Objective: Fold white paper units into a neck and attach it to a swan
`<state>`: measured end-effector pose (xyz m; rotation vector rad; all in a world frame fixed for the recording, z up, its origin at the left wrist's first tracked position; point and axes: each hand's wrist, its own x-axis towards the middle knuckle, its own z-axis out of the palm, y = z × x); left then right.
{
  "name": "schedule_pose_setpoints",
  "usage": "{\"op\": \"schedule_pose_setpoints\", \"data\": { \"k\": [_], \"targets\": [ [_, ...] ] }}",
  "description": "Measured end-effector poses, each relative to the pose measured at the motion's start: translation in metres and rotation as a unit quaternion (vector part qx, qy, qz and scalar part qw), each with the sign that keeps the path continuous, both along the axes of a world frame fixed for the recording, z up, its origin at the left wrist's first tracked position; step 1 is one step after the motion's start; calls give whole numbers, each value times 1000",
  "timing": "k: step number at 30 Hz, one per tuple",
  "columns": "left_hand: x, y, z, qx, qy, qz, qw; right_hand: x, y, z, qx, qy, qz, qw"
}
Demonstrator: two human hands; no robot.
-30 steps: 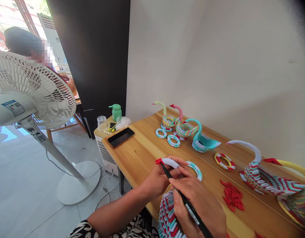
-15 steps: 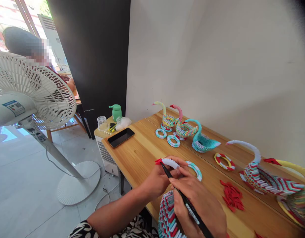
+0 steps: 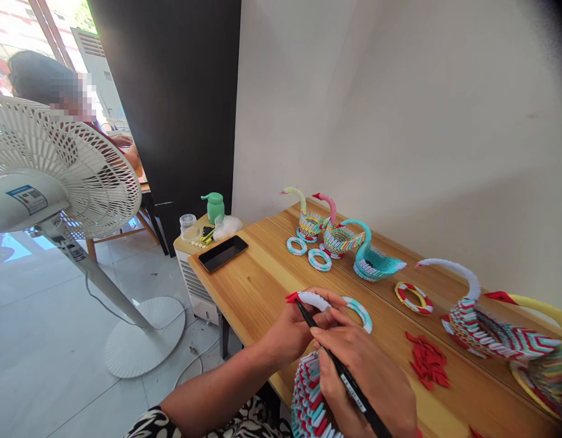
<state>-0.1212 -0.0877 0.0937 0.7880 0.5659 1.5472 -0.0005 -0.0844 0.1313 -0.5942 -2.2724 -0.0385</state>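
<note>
My left hand (image 3: 287, 331) is closed around a white folded-paper swan neck (image 3: 314, 300) with a red beak (image 3: 292, 298). Between the fingers of my right hand (image 3: 363, 371) is a black pen (image 3: 340, 368). Its tip touches or nearly touches the neck just behind the beak. Below my hands, a swan body (image 3: 308, 389) of red, white and pale blue folded paper is partly hidden by my right hand. A white and turquoise paper ring (image 3: 359, 313) lies on the table just beyond my fingers.
Several finished paper swans (image 3: 376, 264) line the table's (image 3: 263, 274) wall side. Red paper pieces (image 3: 429, 360) lie at right, near a red and yellow ring (image 3: 413, 298). A phone (image 3: 223, 253) rests at the left edge. A standing fan (image 3: 66, 176) is on the floor; another person (image 3: 126, 149) sits behind it.
My hands, the pen and the swan neck hold almost the same position. Behind the fan, the other person's head and hands have shifted slightly.
</note>
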Motion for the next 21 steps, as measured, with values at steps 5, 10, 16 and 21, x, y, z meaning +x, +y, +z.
{"op": "schedule_pose_setpoints", "data": {
  "k": [5, 10, 16, 21],
  "targets": [
    [0, -1, 0, 1, -1, -1, 1000, 6, 2, -4, 26, -20, 11, 999],
    [0, -1, 2, 10, 13, 4, 1000, 0, -2, 5, 17, -18, 20, 999],
    [1, -1, 0, 1, 12, 1, 1000, 2, 0, 1, 22, -6, 28, 999],
    [0, -1, -2, 1, 7, 3, 1000, 8, 3, -6, 36, -17, 23, 999]
  ]
}}
